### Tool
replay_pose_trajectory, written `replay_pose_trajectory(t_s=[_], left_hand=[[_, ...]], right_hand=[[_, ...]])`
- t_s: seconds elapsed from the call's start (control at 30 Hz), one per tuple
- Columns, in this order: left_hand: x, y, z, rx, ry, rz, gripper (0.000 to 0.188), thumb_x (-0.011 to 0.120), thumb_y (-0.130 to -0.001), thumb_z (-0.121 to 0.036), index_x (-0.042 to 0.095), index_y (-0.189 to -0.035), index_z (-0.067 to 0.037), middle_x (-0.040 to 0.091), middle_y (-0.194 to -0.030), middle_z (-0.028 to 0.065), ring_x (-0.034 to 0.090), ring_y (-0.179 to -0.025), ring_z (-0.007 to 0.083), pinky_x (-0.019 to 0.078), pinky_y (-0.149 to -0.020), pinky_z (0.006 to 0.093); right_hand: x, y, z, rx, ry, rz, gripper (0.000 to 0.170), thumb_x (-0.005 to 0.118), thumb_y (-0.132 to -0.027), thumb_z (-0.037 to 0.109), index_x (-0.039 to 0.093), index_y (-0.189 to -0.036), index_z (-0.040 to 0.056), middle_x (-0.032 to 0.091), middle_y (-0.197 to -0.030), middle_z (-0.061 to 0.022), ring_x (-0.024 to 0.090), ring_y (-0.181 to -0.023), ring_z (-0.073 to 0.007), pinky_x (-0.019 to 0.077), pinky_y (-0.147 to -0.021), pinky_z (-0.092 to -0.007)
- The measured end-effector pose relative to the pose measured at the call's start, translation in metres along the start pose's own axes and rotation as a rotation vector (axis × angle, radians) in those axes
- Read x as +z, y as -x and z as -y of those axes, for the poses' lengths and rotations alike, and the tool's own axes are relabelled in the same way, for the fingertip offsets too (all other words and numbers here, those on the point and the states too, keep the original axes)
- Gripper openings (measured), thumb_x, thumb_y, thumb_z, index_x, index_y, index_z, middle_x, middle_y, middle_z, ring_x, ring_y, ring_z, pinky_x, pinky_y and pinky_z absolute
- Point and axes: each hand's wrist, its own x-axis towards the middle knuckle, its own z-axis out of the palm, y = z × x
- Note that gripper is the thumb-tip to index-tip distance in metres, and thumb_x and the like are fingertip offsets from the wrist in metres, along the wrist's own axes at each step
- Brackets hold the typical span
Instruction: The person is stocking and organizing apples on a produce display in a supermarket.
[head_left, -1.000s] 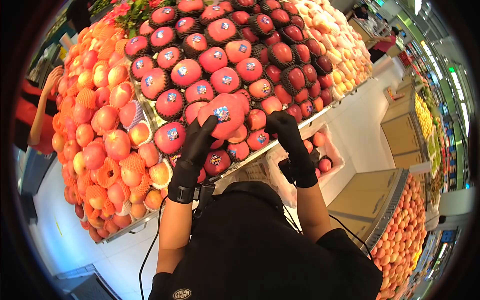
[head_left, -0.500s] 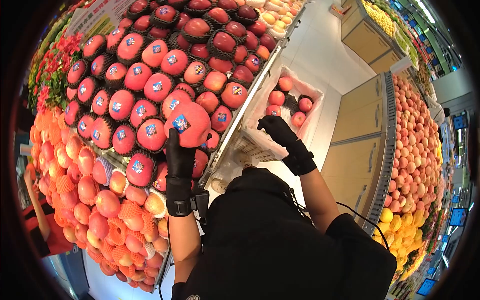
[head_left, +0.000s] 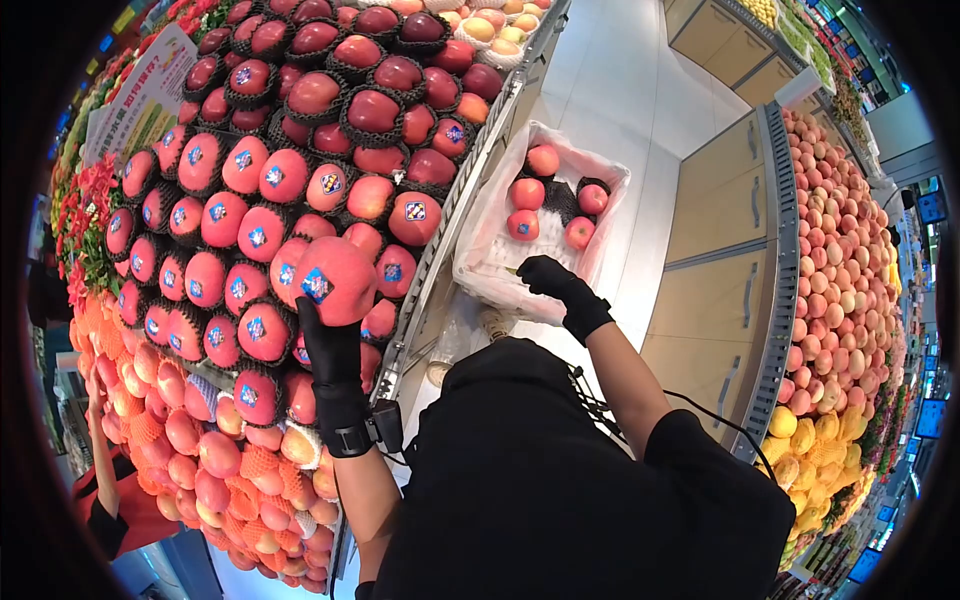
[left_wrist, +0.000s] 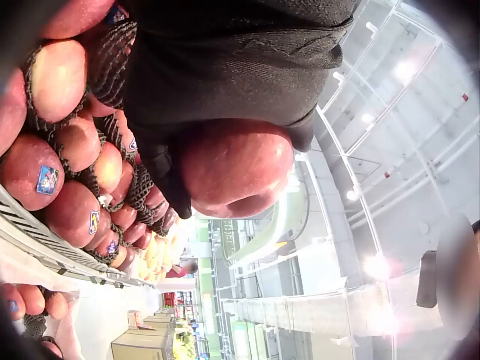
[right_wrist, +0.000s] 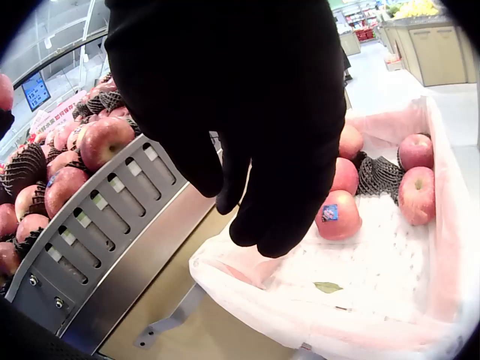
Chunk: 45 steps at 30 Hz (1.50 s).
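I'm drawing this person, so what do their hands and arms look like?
The left hand and right hand wear black gloves. Each wrist has a black strap, the left with a dark boxy device beside it. The right arm has a short black sleeve and a thin black cable nearby.

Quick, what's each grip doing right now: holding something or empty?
Left grip: closed on a large red apple.
Right grip: open, loosely bent, nothing visible in it, above the lined crate.
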Motion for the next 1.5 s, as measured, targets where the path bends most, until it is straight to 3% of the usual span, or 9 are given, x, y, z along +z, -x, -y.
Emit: replay_pose_trajectory(t_s=[0.07, 0.27, 0.53, 0.63, 0.7, 0.9, 1.17, 1.33, 1.5], left_hand=[[0.007, -0.003, 0.005, 0.027, 0.041, -0.051, 0.051, 0.035, -0.104, -0.040, 0.031, -0.142, -0.006, 0.041, -0.140, 0.0157, 0.043, -0.128, 0.0293, 0.0386, -0.107, 0.0428], [0.022, -0.007, 0.018, -0.023, 0.183, -0.124, 0.067, 0.037, -0.098, -0.054, 0.026, -0.148, -0.010, 0.033, -0.149, 0.0150, 0.033, -0.136, 0.0298, 0.0227, -0.116, 0.0436], [0.042, -0.011, 0.013, -0.198, 0.699, -0.408, 0.066, 0.044, -0.094, -0.058, 0.035, -0.144, -0.016, 0.037, -0.146, 0.0071, 0.030, -0.135, 0.0250, 0.0206, -0.115, 0.0402], [0.020, -0.014, 0.019, -0.242, 0.699, 0.064, 0.080, 0.052, -0.087, -0.063, 0.031, -0.146, -0.013, 0.033, -0.148, 0.0099, 0.028, -0.136, 0.0266, 0.0189, -0.116, 0.0401], [0.018, -0.011, 0.024, -0.253, 0.693, 0.063, 0.089, 0.055, -0.083, -0.066, 0.028, -0.147, -0.011, 0.031, -0.149, 0.0114, 0.027, -0.137, 0.0275, 0.0174, -0.117, 0.0399], [0.022, 0.003, 0.028, -0.239, 1.285, -0.399, 0.103, 0.073, -0.075, -0.055, 0.021, -0.149, -0.007, 0.026, -0.151, 0.0145, 0.023, -0.140, 0.0269, 0.0187, -0.118, 0.0402], [-0.013, 0.025, 0.052, -0.090, 0.616, -0.518, 0.100, 0.073, -0.078, -0.049, 0.015, -0.149, -0.007, 0.025, -0.151, 0.0125, 0.029, -0.139, 0.0252, 0.0240, -0.116, 0.0413], [-0.015, 0.040, 0.057, -0.057, 0.347, -0.603, 0.092, 0.065, -0.083, -0.054, 0.019, -0.148, -0.011, 0.025, -0.152, 0.0120, 0.029, -0.139, 0.0248, 0.0235, -0.116, 0.0408], [-0.011, 0.044, 0.057, -0.040, 0.325, -0.629, 0.088, 0.064, -0.084, -0.053, 0.020, -0.148, -0.011, 0.026, -0.151, 0.0125, 0.030, -0.138, 0.0257, 0.0252, -0.115, 0.0420]], right_hand=[[-0.008, -0.005, -0.016, -0.153, 0.284, 0.007, 0.015, 0.071, -0.067, 0.003, 0.070, -0.082, 0.0048, 0.067, -0.079, -0.0087, 0.066, -0.071, -0.0217, 0.0518, -0.061, -0.0355], [-0.031, -0.013, -0.020, 0.574, -0.218, -0.033, 0.021, 0.067, -0.083, 0.023, 0.070, -0.079, 0.0024, 0.064, -0.064, -0.0099, 0.061, -0.050, -0.0204, 0.0490, -0.050, -0.0344], [-0.036, -0.042, -0.126, 0.228, -0.073, -0.300, 0.017, 0.061, -0.084, 0.017, 0.068, -0.088, 0.0024, 0.062, -0.065, -0.0085, 0.056, -0.047, -0.0182, 0.0457, -0.046, -0.0340], [-0.054, -0.046, -0.104, 0.475, -0.493, -0.344, 0.024, 0.063, -0.083, 0.010, 0.063, -0.105, 0.0020, 0.061, -0.064, -0.0065, 0.053, -0.047, -0.0146, 0.0436, -0.043, -0.0301], [-0.057, -0.066, -0.135, 0.455, -0.525, -0.336, 0.031, 0.060, -0.082, 0.005, 0.058, -0.112, 0.0007, 0.058, -0.065, -0.0051, 0.053, -0.047, -0.0146, 0.0437, -0.042, -0.0307], [-0.078, -0.119, -0.181, 0.393, -0.579, -0.377, 0.033, 0.059, -0.083, 0.003, 0.053, -0.115, -0.0027, 0.052, -0.063, -0.0030, 0.050, -0.045, -0.0152, 0.0405, -0.040, -0.0305], [-0.095, -0.184, -0.207, 0.256, -0.321, -0.434, 0.058, 0.055, -0.079, 0.009, 0.044, -0.136, 0.0075, 0.058, -0.108, -0.0134, 0.061, -0.084, -0.0230, 0.0517, -0.054, -0.0363], [-0.137, -0.158, -0.061, 0.410, -0.296, -0.339, 0.043, 0.058, -0.079, 0.016, 0.057, -0.122, 0.0129, 0.062, -0.110, -0.0126, 0.061, -0.090, -0.0258, 0.0530, -0.063, -0.0385], [-0.136, -0.186, -0.135, 0.078, 0.189, -0.349, 0.031, 0.060, -0.085, 0.023, 0.059, -0.112, 0.0069, 0.059, -0.105, -0.0058, 0.056, -0.097, -0.0179, 0.0481, -0.077, -0.0325]])
